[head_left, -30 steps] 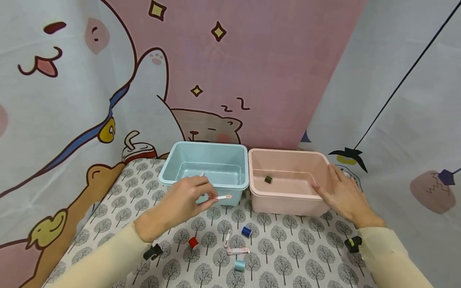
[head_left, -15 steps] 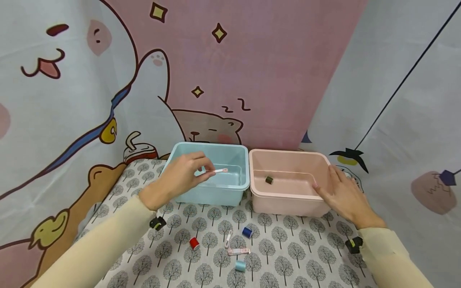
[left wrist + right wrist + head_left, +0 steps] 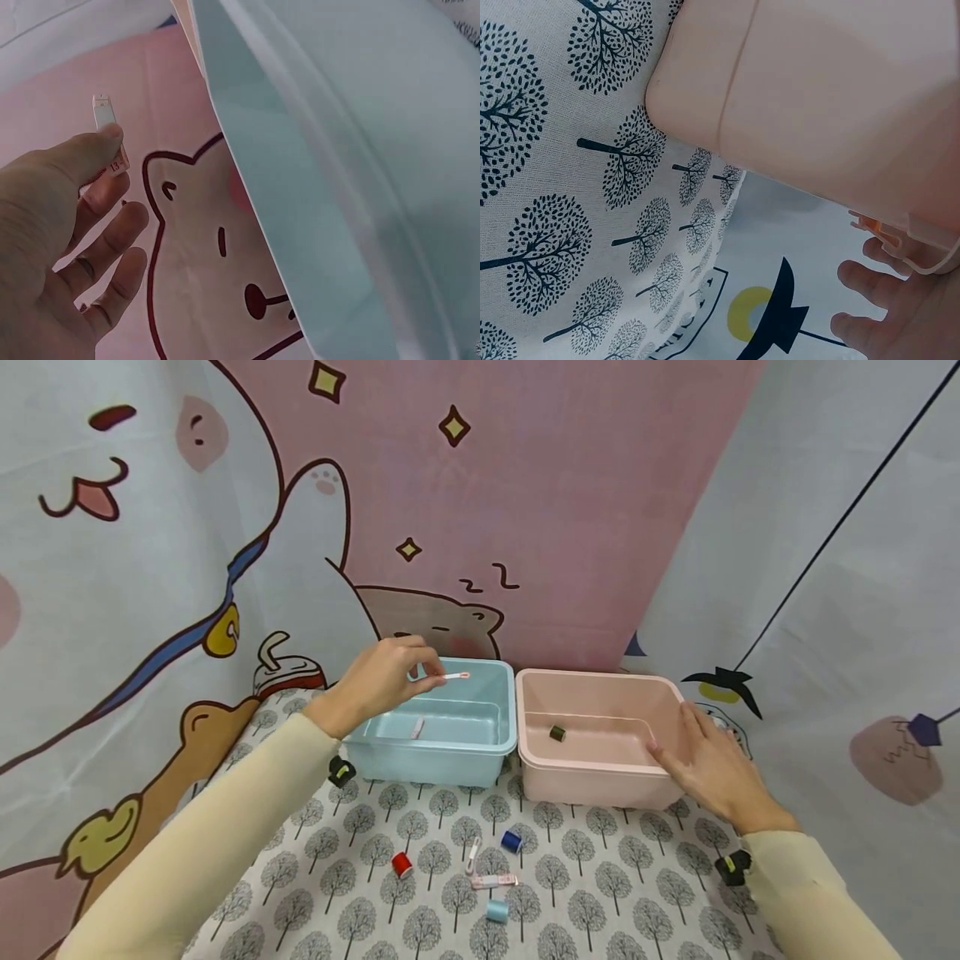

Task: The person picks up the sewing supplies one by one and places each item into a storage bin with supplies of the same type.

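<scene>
The left hand (image 3: 390, 675) pinches a small white strip (image 3: 456, 676) between thumb and index finger, up at the blue basin; the left wrist view shows red printing on it, apparently "13". The other fingers are loosely bent and spread. The right hand (image 3: 716, 768) rests on the right rim of the pink basin (image 3: 600, 783), its fingers nearly straight and its thumb well apart from them.

Both basins are smooth, apparently plastic, rounded rectangles. A pale strip (image 3: 417, 727) lies in the blue basin (image 3: 427, 767), on the left; a dark green spool (image 3: 557, 733) lies in the pink one.

Nearer, on cloth (image 3: 585, 910) printed with dark trees, lie a red spool (image 3: 402, 865), a navy spool (image 3: 512, 842), a light blue spool (image 3: 497, 911), a slender white piece (image 3: 472, 855) and a pinkish patterned strip (image 3: 494, 881) with illegible markings. Two hand-drawn Zs mark the far cartoon backdrop (image 3: 555, 510).
</scene>
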Demonstrator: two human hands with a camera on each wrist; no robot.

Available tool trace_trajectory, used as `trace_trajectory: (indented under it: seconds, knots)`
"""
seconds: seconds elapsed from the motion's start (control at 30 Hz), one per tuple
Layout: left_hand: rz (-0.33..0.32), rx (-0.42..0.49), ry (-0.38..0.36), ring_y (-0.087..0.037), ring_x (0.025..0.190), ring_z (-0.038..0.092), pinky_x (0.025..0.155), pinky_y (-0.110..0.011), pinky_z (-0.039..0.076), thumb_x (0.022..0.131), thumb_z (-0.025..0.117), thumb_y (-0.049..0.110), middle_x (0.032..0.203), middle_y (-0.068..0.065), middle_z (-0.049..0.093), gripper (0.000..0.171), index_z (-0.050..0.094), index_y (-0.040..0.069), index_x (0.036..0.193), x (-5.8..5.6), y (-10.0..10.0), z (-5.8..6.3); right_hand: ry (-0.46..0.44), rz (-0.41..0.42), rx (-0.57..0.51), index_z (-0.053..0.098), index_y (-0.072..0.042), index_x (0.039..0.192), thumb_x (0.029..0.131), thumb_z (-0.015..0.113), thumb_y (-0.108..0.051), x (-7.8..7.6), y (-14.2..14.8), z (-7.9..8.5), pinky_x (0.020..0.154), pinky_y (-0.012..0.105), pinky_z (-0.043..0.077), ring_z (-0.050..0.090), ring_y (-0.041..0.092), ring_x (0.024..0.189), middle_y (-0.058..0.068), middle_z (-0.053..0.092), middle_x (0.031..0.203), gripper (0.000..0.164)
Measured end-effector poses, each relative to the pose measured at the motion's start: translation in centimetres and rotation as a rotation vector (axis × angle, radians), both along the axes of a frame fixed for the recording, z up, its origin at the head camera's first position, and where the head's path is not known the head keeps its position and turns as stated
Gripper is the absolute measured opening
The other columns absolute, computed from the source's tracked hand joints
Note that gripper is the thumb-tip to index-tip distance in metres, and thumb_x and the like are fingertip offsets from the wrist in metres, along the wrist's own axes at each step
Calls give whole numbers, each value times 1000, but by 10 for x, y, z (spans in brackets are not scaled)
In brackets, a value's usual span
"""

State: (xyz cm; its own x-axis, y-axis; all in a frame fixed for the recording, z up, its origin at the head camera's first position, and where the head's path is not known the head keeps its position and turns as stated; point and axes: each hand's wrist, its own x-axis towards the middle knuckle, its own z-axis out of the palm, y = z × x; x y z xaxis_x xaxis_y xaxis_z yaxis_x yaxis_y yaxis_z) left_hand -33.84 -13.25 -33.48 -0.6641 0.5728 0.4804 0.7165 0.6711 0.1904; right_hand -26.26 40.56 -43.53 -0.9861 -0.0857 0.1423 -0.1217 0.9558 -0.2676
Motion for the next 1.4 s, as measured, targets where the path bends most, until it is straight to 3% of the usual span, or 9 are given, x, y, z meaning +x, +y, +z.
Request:
trace_trajectory:
  seconds: [0.2, 0.4, 0.7, 0.8, 0.9, 1.03, 1.3, 1.4]
  knots:
    - [7, -14, -58, -18, 84, 75, 75, -39, 65, 106, 90, 27, 104, 0, 82, 11, 91, 18, 111, -25, 6, 1, 3, -10, 12, 0, 1, 185, 116, 47, -74, -1, 4, -2, 133, 93, 16, 25, 77, 165, 37, 9, 191, 112]
    - [59, -49, -76, -21, 86, 73, 78, -41, 64, 107, 89, 30, 104, -3, 81, 14, 91, 18, 113, -45, 6, 2, -7, -16, 9, 0, -3, 186, 115, 47, -76, -2, 1, -1, 133, 93, 19, 27, 76, 165, 34, 10, 192, 112]
    - [109, -69, -136, -21, 91, 74, 82, -42, 65, 107, 87, 32, 107, -1, 79, 15, 91, 20, 115, -58, 8, 2, 0, -3, 2, 1, -1, 186, 116, 46, -74, -1, -1, -2, 135, 91, 18, 25, 74, 167, 35, 11, 192, 110]
    - [135, -87, -166, -24, 99, 77, 88, -45, 67, 108, 87, 35, 115, -4, 82, 20, 90, 19, 119, -60, 9, 1, 0, -2, -2, 1, -2, 186, 116, 46, -75, -1, -1, -2, 136, 91, 17, 25, 74, 167, 34, 11, 192, 111]
    - [159, -105, -192, -28, 111, 79, 98, -50, 68, 108, 86, 38, 127, -8, 83, 29, 88, 17, 128, -60, 9, 0, 0, -4, -2, 1, -2, 186, 116, 47, -75, 0, -1, -2, 135, 91, 17, 25, 74, 167, 34, 11, 192, 111]
    - [163, -100, -174, -31, 119, 80, 104, -53, 68, 109, 85, 38, 134, -9, 82, 35, 84, 15, 135, -55, 5, -4, 1, -4, 2, 1, -2, 186, 116, 46, -74, -1, -2, -1, 132, 94, 20, 27, 75, 165, 35, 11, 192, 110]
    - [112, -72, -84, -30, 110, 83, 92, -48, 71, 109, 86, 37, 126, -6, 84, 31, 86, 15, 130, -28, -5, -12, -6, -1, -11, 0, -2, 186, 116, 46, -75, -2, -2, 0, 133, 93, 16, 26, 77, 164, 34, 8, 193, 111]
    - [95, -67, -38, -26, 106, 82, 87, -46, 71, 108, 87, 37, 124, -4, 85, 28, 86, 16, 128, -17, -6, -15, -14, -7, -7, -2, -4, 186, 116, 45, -76, -2, -2, 0, 130, 96, 20, 26, 77, 164, 33, 7, 193, 111]
